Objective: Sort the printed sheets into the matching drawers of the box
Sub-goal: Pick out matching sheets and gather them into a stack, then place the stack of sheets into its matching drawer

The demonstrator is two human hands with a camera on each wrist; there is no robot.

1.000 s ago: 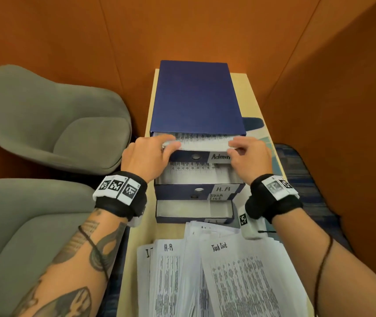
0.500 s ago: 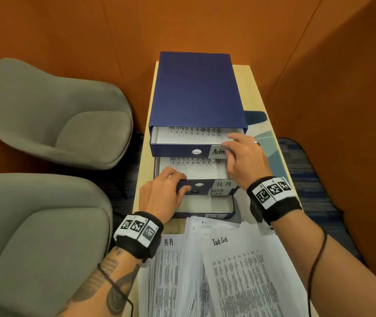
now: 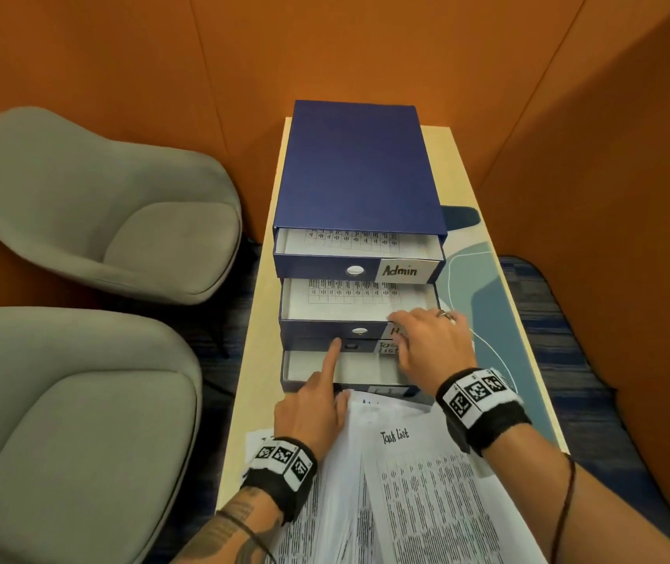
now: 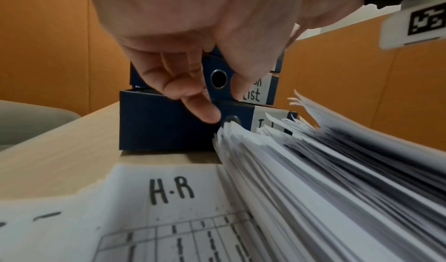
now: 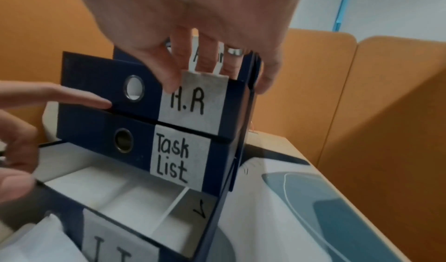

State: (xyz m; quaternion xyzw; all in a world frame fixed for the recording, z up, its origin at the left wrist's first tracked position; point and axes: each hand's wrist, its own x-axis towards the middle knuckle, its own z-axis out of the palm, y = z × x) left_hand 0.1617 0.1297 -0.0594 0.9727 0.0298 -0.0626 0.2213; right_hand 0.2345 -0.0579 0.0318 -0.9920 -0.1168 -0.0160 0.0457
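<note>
A blue drawer box stands on the narrow table. Its Admin drawer and H.R drawer are pulled partway out, each with a printed sheet inside. The Task List drawer sits almost closed beneath them. The bottom drawer is out and looks bare white. My right hand pinches the H.R drawer's front rim by its label, thumb in front. My left hand points its index finger at the seam between the H.R and Task List fronts. A fanned stack of sheets lies in front of the box, a Task List page on top.
Two grey armchairs stand left of the table. Orange walls close in behind and to the right. A teal patterned mat covers the table right of the box. A loose H.R sheet lies left of the stack.
Both hands have come down from the Admin drawer. The right hand has moved to the H.R drawer front, and the left has drawn back so only its index finger touches the drawer fronts.
</note>
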